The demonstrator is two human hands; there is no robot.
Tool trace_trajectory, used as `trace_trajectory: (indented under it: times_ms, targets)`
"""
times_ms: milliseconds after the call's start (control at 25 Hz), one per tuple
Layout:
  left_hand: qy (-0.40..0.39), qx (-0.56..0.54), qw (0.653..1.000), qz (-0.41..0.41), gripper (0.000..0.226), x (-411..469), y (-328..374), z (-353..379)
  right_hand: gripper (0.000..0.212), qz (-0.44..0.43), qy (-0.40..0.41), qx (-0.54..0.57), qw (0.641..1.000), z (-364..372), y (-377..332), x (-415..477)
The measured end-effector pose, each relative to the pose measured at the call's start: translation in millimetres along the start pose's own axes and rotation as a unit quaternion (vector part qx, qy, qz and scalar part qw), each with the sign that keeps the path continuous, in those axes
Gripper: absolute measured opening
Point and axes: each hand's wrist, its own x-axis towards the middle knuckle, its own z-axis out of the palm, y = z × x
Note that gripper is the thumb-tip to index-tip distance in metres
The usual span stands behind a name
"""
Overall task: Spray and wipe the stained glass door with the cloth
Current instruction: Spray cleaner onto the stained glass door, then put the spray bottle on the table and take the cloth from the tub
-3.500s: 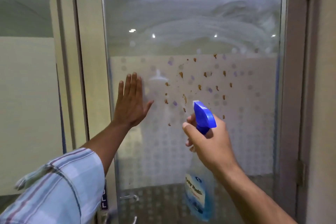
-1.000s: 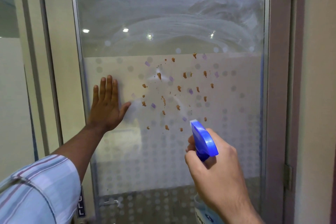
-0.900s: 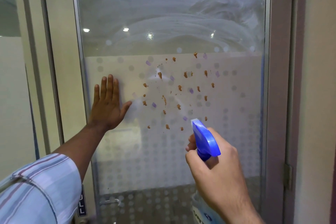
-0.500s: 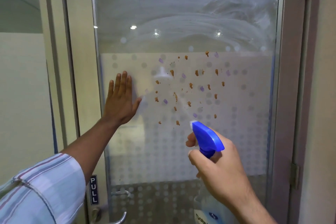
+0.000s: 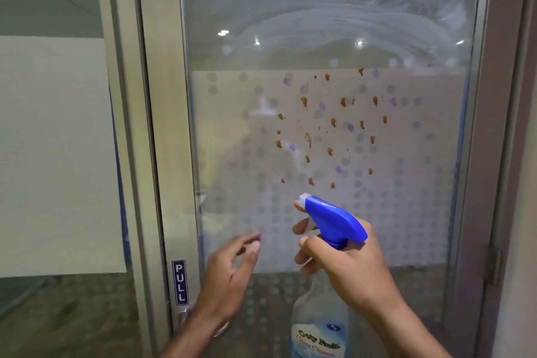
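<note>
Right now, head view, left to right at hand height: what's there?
PULL sign → left hand → spray bottle, gripped by the right hand → door hinge.

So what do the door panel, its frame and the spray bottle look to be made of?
Door panel: glass, clear and reflective above, with a matte frosted dotted film lower down. Frame: looks like brushed metal, perhaps aluminium. Spray bottle: translucent plastic body, and a glossy blue plastic trigger head.
</note>
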Motion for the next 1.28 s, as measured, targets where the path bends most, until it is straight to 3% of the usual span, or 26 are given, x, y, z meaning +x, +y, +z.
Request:
trace_trajectory:
  times_ms: [240, 400, 560, 760, 880, 1080, 1280]
  targets:
    - [-0.064, -0.102, 0.991, -0.066, 0.059, -70.2, -0.1, -6.4, 0.047, 0.014, -0.063, 0.018, 0.998, 21.6, 17.6, -3.6]
    - [-0.064, -0.120, 0.986, -0.096, 0.061, -106.6, 11.2, -16.9, 0.047, 0.008, -0.089, 0.049, 0.995, 33.9, 22.2, -17.3]
    - [-0.112, -0.100, 0.982, -0.114, 0.059, -147.1, 32.7, -26.0, 0.048, 0.027, -0.168, 0.115, 0.979, 44.6, 18.1, -39.7]
    - [-0.062, -0.075, 0.985, -0.140, 0.053, -216.1, 63.6, -29.4, 0.039, 0.049, -0.237, 0.174, 0.955, 51.0, 0.3, -85.7]
    - [0.011, -0.047, 0.981, -0.190, 0.047, -268.4, 86.8, -34.3, 0.026, 0.043, -0.250, 0.172, 0.952, 53.0, -6.0, -119.3]
    - [0.135, 0.003, 0.953, -0.272, 0.051, -369.8, 128.3, -45.5, 0.037, 0.042, -0.358, 0.170, 0.917, 52.5, -8.3, -189.4]
    - [0.217, 0.041, 0.914, -0.341, 0.060, -470.1, 182.2, -69.4, 0.023, 0.063, -0.447, 0.146, 0.880, 83.7, -10.4, -283.3]
